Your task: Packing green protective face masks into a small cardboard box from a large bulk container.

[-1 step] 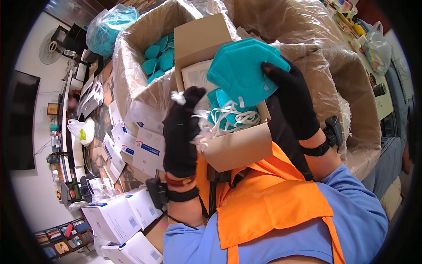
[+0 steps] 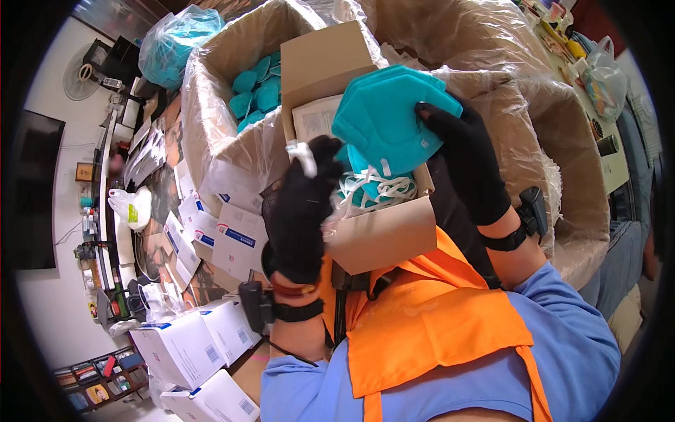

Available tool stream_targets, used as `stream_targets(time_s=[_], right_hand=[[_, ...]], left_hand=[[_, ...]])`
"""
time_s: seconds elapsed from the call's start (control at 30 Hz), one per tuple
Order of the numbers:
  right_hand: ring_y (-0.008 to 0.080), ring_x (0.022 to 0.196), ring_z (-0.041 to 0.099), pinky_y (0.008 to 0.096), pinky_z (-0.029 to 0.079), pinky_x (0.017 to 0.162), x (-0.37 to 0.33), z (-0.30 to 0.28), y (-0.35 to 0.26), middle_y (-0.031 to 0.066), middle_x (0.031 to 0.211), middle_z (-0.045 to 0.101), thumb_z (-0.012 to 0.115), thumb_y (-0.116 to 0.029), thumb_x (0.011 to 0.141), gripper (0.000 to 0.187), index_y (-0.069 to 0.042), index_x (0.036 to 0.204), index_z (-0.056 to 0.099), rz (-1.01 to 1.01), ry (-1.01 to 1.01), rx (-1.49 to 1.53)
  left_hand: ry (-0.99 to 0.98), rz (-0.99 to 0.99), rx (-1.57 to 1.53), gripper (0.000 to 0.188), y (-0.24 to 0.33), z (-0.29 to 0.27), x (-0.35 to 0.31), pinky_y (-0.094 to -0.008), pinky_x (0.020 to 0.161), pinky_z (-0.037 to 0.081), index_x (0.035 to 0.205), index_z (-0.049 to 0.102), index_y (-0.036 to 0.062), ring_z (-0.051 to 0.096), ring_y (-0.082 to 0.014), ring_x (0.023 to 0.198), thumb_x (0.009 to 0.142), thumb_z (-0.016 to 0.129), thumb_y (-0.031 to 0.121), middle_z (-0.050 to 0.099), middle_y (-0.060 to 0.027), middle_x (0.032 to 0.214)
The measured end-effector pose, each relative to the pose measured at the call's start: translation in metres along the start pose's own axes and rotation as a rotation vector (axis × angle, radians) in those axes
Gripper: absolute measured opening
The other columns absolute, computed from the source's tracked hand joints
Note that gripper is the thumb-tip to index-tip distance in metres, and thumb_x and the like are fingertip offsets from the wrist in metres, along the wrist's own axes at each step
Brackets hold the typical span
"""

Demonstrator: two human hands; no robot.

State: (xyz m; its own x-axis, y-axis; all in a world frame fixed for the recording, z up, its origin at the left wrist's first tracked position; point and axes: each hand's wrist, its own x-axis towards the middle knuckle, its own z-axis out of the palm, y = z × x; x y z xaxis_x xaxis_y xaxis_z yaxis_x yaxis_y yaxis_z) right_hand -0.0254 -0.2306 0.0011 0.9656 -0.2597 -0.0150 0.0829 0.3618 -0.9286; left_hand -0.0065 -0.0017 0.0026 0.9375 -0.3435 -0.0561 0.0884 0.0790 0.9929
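Observation:
My right hand (image 2: 472,144), in a black glove, grips a small stack of teal folded face masks (image 2: 387,116) with the thumb on top, above a small open cardboard box (image 2: 383,235). White elastic straps (image 2: 383,188) and more teal masks (image 2: 365,158) lie in the box, beside a pale printed sheet (image 2: 315,119). My left hand (image 2: 304,211), also black-gloved, is at the box's left side with its fingers curled. A white strap-like piece (image 2: 302,158) shows at those fingers; the rest of what they hold is hidden and partly blurred.
A plastic-lined carton (image 2: 211,119) with loose teal masks stands at the back left, near a filled clear bag (image 2: 176,46). Larger lined cartons (image 2: 492,35) stand behind and to the right. Flat white cartons (image 2: 235,239) and stacked white boxes (image 2: 186,352) are on the left.
My left hand has moved a little to the right, toward the masks and straps, with the white piece still at its fingers. My right hand and its stack have barely moved.

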Motion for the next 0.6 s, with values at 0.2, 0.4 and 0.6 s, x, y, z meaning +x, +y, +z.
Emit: stream_targets(time_s=[0.2, 0.4, 0.6], right_hand=[[0.0066, 0.074, 0.060, 0.0230, 0.047, 0.063, -0.010, 0.020, -0.005, -0.0008, 0.086, 0.065, 0.068, -0.028, 0.088, 0.029, -0.005, 0.106, 0.066, 0.061, 0.003, 0.041], [0.0098, 0.075, 0.065, 0.0257, 0.051, 0.069, -0.010, -0.002, 0.009, -0.0001, 0.086, 0.069, 0.072, -0.028, 0.086, 0.029, -0.006, 0.104, 0.067, -0.235, -0.248, -0.857], [0.0090, 0.077, 0.062, 0.0248, 0.050, 0.068, -0.012, 0.026, -0.007, 0.0032, 0.085, 0.066, 0.077, -0.016, 0.080, 0.032, -0.002, 0.105, 0.063, 0.243, -0.196, 0.027]], left_hand=[[-0.056, 0.055, -0.008, 0.039, -0.023, 0.039, 0.016, -0.0303, 0.085, 0.047, 0.122, 0.056, 0.0000, 0.061, -0.0185, 0.095, 0.086, 0.067, 0.008, 0.065, -0.0080, 0.109], [-0.170, -0.076, 0.476, 0.028, -0.007, 0.039, 0.015, -0.0349, 0.070, 0.050, 0.113, 0.061, 0.0024, 0.064, -0.0279, 0.082, 0.088, 0.067, 0.013, 0.064, -0.0142, 0.090], [-0.360, 0.727, 0.939, 0.024, -0.030, 0.012, 0.011, -0.0369, 0.065, 0.051, 0.109, 0.062, 0.0045, 0.063, -0.0333, 0.081, 0.085, 0.063, 0.004, 0.061, -0.0176, 0.098]])
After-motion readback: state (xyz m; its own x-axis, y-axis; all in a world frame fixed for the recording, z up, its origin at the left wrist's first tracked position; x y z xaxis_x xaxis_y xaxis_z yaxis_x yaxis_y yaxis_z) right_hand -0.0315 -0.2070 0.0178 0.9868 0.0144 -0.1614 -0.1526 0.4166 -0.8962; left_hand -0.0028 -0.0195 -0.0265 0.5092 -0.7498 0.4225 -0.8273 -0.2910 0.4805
